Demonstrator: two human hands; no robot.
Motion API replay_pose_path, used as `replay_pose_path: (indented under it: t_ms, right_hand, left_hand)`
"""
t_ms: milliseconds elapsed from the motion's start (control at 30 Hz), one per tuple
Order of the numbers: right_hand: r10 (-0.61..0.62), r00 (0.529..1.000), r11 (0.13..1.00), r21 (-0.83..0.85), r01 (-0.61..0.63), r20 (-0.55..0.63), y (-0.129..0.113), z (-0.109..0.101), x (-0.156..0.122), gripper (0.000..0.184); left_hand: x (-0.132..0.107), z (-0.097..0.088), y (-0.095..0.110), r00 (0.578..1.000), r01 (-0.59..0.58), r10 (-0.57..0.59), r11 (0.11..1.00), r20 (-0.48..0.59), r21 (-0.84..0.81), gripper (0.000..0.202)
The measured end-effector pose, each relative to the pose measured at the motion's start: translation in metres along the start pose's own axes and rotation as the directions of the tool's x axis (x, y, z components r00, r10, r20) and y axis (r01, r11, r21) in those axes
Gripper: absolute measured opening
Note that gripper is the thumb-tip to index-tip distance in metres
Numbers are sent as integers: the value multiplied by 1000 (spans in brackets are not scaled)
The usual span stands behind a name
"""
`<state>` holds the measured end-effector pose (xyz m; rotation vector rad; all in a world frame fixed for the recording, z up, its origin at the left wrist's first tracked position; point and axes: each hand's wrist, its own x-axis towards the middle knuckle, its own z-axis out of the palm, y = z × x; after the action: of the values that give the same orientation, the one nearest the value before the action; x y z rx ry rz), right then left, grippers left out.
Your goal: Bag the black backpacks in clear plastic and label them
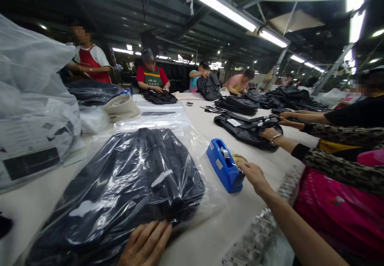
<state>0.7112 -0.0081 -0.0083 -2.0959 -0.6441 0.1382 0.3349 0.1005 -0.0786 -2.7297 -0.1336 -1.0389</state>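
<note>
Bright fluorescent tubes (225, 10) hang under a dark metal roof (108, 14), above a long pale surface (204, 238) with people at work along its far side, among them a person in a red apron (94, 74) and a person in a green apron (153, 80). On the left, a bulky translucent plastic sack (33, 78) rises high and blocks part of the view; near it lie a beige ring-shaped piece of cloth (121, 108) and a layer of clear plastic sheets (180, 123). Across the surface, a co-worker's hand with a bracelet (271, 135) touches a black bag with a white tag (244, 135). A blue plastic tape dispenser (222, 166) stands between that bag and a black fabric bag in clear plastic wrapping (129, 174), which lies flat at the near left. Beside the dispenser, partly hidden, is a brownish rounded thing (240, 159). At the wrapped bag's near edge, the left hand (147, 242) rests with its grip unclenched, fingers extended side by side on the plastic. The right hand (255, 176) reaches to the dispenser's near end, fingertips at its tip; whether that grip is pinched together cannot be told.
</note>
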Motion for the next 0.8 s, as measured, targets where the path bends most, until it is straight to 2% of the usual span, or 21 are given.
replay_pose_path:
  t_ms: [133, 267, 333, 400, 467, 500, 567, 633, 667, 733, 800]
  right_hand:
    - [101, 990, 989, 95, -110, 97, 0, 15, 9, 23]
    - [90, 992, 971, 214, -108, 90, -6, 12, 3, 26]
    - [45, 999, 963, 266, -51, 28, -9, 3, -10, 31]
    - [-9, 999, 957, 290, 23, -50, -6, -7, -32, 33]
    - [-17, 995, 953, 300, 46, -98, 5, -13, -56, 33]
    - [22, 996, 949, 314, 9, -92, 13, -13, -66, 34]
    - [132, 991, 927, 354, -124, 1, 30, -8, -78, 39]
    - [181, 978, 916, 344, -207, 107, 45, -2, -79, 44]
    - [177, 975, 924, 320, -211, 133, 51, 0, -78, 44]
    - [148, 982, 953, 247, -174, 119, 57, -2, -73, 40]
    - [75, 995, 991, 110, -81, 58, 57, -11, -75, 35]
  left_hand:
    - [0, 5, 4, 998, 60, -61, 998, -18, -28, 40]
    - [0, 10, 8, 986, 120, -127, 991, -106, -65, 43]
    - [-1, 11, 8, 985, 100, -107, 993, -136, -60, 43]
    - [-1, 11, 8, 990, 88, -92, 995, -110, -42, 42]
    - [0, 10, 8, 992, 95, -96, 995, -77, -21, 42]
    - [0, 10, 9, 991, 107, -108, 994, -84, -17, 42]
    - [2, 12, 10, 985, 115, -118, 993, -128, -32, 42]
    - [4, 13, 12, 974, 129, -139, 989, -181, -67, 42]
    - [5, 13, 13, 969, 136, -150, 987, -195, -82, 41]
    - [7, 12, 15, 970, 150, -163, 985, -179, -88, 40]
    - [9, 9, 16, 972, 160, -172, 984, -157, -83, 39]
